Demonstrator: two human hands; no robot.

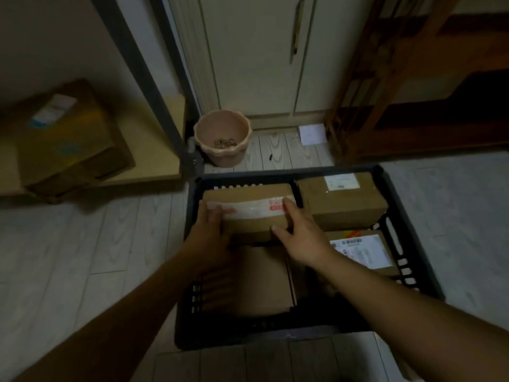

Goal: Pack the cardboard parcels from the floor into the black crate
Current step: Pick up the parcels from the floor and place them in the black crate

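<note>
– At the far left corner of the crate [278, 174], what do you have?
– I have one parcel [253, 216] between both hands. My left hand [210, 230] holds its left end. My right hand [303, 238] holds the right end, with fingers on top and thumb on the near face. The hands are apart, each one clamped on the parcel. I cannot tell if it is fully down.
– How will it handle?
– I judge it stiff and not very heavy, a small cardboard box that keeps its shape. The tape [248, 209] on top looks glossy, so maybe slippery. It is better to take the bare cardboard at the two ends and not press the middle.
– Can you read something?
– Not really. The tape has red print near its right end, too blurred to read. The far right parcel [341, 213] has a white label [341, 181]. The near right parcel [360, 256] has a big label [355, 244] with dark bars like a barcode, but no word is clear. A flat parcel [261, 282] lies at the near left, without writing that I can see
</note>
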